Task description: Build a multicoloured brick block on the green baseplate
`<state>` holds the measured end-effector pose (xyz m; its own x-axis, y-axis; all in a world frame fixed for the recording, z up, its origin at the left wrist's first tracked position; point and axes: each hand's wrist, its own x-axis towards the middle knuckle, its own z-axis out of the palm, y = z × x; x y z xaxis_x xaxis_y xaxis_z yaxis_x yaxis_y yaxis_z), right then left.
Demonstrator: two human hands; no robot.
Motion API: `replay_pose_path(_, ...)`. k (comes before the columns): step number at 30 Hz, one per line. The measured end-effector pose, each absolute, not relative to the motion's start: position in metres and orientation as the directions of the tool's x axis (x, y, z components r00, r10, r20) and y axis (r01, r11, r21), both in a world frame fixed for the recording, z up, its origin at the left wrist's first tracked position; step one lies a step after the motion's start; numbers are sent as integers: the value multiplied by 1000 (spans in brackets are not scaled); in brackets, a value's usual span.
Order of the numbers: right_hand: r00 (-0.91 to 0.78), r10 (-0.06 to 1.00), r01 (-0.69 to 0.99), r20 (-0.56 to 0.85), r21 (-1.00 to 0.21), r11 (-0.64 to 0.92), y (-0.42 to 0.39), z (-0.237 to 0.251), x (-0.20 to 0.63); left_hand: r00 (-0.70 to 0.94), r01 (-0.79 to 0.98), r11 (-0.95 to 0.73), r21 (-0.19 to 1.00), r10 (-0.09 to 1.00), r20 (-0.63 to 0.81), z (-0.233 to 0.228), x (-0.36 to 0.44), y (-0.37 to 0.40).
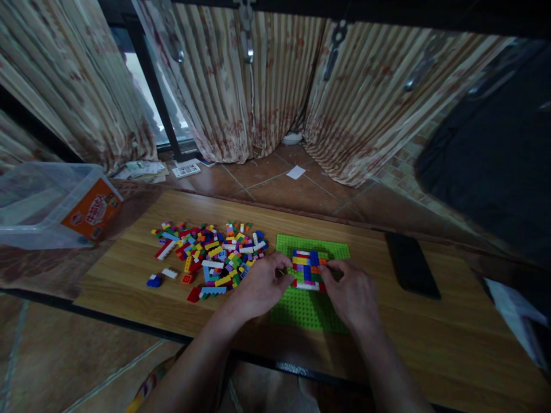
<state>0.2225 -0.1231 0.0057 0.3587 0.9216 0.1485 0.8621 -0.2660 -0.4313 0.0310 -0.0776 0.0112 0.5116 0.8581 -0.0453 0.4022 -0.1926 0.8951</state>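
Head view: left hand [267,282] and right hand [353,289] flank brick rows [307,269] running crosswise, each grip unclear.

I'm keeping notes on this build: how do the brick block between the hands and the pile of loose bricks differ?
The brick block is packed in rows, while the loose pile lies jumbled. The block is over the green baseplate; the pile lies on the wooden table. The block is compact; the pile spreads much wider. Both consist of multicoloured bricks.
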Motion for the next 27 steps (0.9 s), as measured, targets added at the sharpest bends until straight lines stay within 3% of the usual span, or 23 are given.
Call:
replay_pose_path(9,409,912,733,36,-608,-305,-125,7,238,513,393,-186,901,857,-47,11,30,-78)
replay_pose_path(16,472,882,713,-12,-583,-389,-115,5,241,509,397,-189,898,860,-44,9,30,-78)
replay_pose_path(27,417,908,794,27,-498,-350,-113,-1,236,521,427,-194,883,851,-65,6,32,-79)
